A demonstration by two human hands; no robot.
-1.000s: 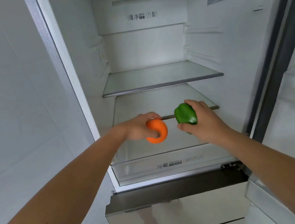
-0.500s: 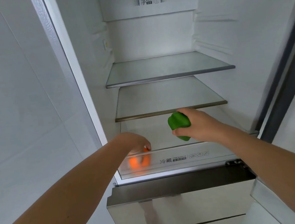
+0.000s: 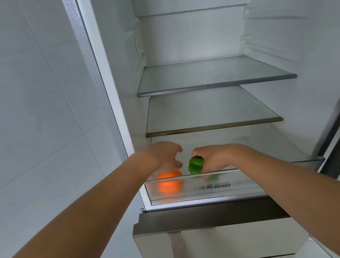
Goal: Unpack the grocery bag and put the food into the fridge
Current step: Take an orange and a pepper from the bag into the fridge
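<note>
My left hand (image 3: 164, 154) hangs over the orange (image 3: 169, 174), fingers loose and spread, wrapped around nothing. I cannot tell whether my palm touches the top of the fruit. The orange sits in the clear drawer (image 3: 216, 184) at the bottom of the fridge (image 3: 195, 37), at the drawer's left end and close behind its near wall. Most of it shows as an orange blur through the plastic.

My right hand (image 3: 216, 157) grips the pepper (image 3: 196, 164), with fingers curled over it from the right and the thumb on top. The pepper is just above the drawer's near rim, right of the orange and close to my left fingers, without touching them. Its lower end shows faintly green through the drawer wall.

Farther in and higher up are the lower shelf (image 3: 210, 110) and the upper shelf (image 3: 211, 72), both glass. Below the drawer, nearer to me, is a steel front (image 3: 213, 243). A tiled wall (image 3: 19, 106) fills the left side.
</note>
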